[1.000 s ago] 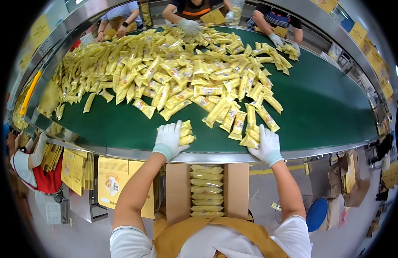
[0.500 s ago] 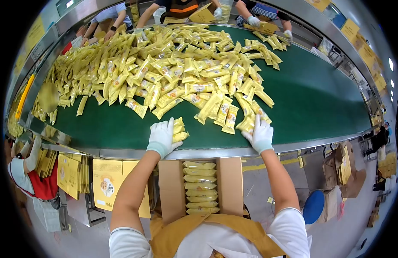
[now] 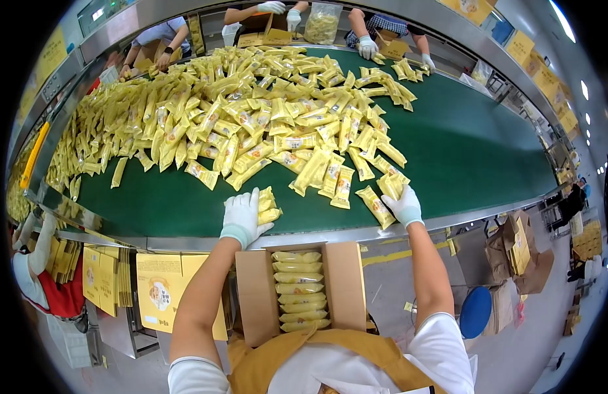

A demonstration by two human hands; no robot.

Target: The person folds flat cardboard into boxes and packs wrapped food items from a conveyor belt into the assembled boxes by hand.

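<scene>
My left hand (image 3: 241, 218), in a white glove, is closed round several yellow snack packets (image 3: 270, 206) at the near edge of the green belt (image 3: 461, 144). On the right, my gloved right hand (image 3: 405, 207) grips a yellow packet (image 3: 391, 186) by its right side. Just left of its fingers, a single packet (image 3: 376, 207) lies slanted on the belt. Between my forearms and below the belt stands an open cardboard box (image 3: 254, 299); a column of packets (image 3: 302, 289) fills its visible middle. A large heap of packets (image 3: 238, 118) spreads over the belt beyond my hands.
A metal rail (image 3: 317, 238) edges the belt in front of me. Co-workers' gloved hands (image 3: 367, 48) are at the far side. Folded yellow cartons (image 3: 161, 289) stand at my left, near a person in a red apron (image 3: 62, 289). A blue stool (image 3: 476, 312) is at right.
The packets by my right hand have spread apart, one now lying separately to its left. My left hand keeps its packets. Across the belt, the middle co-worker's hands have lifted off the heap.
</scene>
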